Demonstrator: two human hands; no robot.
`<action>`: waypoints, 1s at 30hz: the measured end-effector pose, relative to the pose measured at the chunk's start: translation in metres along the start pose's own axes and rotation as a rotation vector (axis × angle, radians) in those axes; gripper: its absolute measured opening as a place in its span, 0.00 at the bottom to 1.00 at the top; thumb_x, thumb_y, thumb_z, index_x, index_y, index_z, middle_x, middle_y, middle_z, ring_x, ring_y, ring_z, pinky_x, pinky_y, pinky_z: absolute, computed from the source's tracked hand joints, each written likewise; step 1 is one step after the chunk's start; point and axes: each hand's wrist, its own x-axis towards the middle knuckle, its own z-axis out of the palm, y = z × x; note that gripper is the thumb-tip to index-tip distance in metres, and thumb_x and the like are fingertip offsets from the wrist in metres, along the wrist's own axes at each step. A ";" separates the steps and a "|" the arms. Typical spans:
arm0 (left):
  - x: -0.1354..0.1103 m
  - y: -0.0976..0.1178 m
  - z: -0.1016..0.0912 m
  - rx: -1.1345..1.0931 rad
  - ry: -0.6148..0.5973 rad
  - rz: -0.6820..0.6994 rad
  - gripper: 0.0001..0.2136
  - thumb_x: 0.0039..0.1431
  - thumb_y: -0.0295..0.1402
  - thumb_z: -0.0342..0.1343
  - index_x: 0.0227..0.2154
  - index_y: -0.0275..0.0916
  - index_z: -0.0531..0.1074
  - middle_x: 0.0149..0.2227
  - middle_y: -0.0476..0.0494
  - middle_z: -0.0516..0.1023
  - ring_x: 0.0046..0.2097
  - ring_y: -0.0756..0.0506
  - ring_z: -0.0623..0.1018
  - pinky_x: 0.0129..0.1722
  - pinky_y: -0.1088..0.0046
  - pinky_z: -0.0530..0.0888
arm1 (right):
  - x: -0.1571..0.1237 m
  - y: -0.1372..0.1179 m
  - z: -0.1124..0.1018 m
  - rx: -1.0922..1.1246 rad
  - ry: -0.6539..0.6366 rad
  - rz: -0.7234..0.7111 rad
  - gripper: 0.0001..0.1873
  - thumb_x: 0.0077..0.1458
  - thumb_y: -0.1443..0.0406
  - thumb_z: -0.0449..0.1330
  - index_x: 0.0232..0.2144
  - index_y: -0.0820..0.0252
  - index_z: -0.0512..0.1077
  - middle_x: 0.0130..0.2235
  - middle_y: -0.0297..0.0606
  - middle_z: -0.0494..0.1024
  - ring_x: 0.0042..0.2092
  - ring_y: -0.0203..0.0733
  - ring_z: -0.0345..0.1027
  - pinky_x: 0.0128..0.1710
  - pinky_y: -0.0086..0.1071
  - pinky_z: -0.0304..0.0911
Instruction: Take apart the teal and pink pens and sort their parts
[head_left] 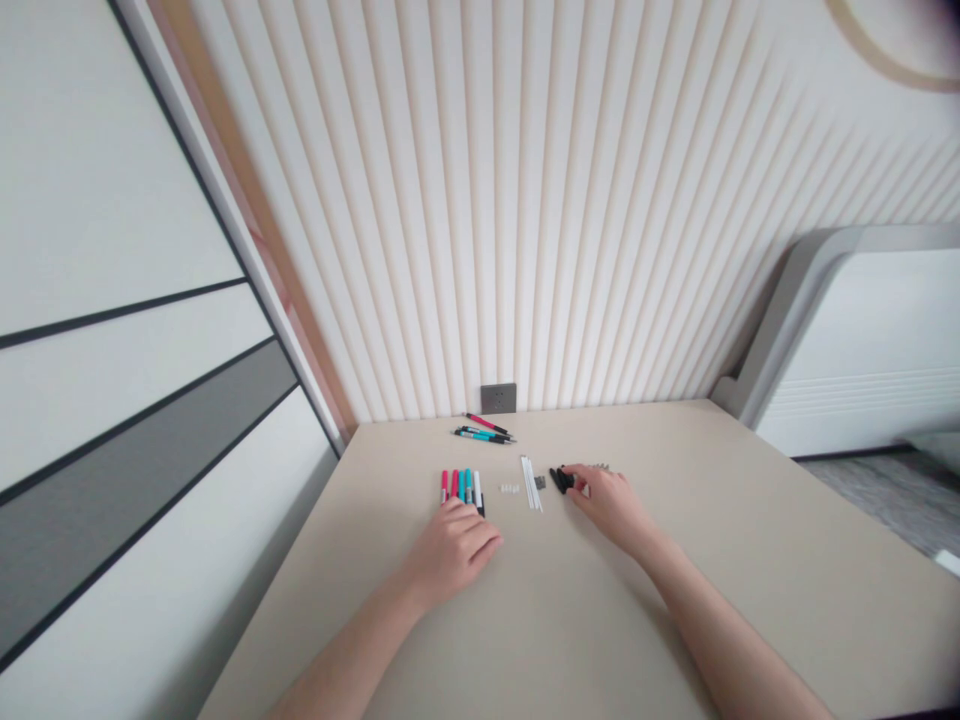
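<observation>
Resting my left hand point(450, 552) on the desk point(750, 560), I have its fingers point(469, 535) curled loosely, with nothing showing between them, right against the lower ends of a row of colored markers point(461, 487) lying side by side in pink, red, teal and white. Just up and to the right of them, two loose pens point(484, 434) lie near a gray wall socket point(498, 398). Further right come a small cluster of white pieces point(510, 488), then a few thin white sticks point(531, 483) and a tiny gray piece point(539, 482). My right hand point(611, 503) reaches in from beyond them, its slightly spread fingers point(579, 478) touching a bunch of black pen parts point(559, 480); I cannot tell whether they are gripping them. Small metallic bits point(600, 466) lie just past those fingers.
</observation>
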 end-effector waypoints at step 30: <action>0.001 0.000 -0.001 -0.001 0.014 0.028 0.09 0.65 0.29 0.51 0.29 0.39 0.72 0.26 0.49 0.75 0.31 0.48 0.72 0.38 0.69 0.65 | 0.001 0.002 0.002 -0.041 0.023 -0.093 0.16 0.59 0.63 0.55 0.49 0.50 0.73 0.47 0.37 0.76 0.47 0.42 0.71 0.46 0.33 0.55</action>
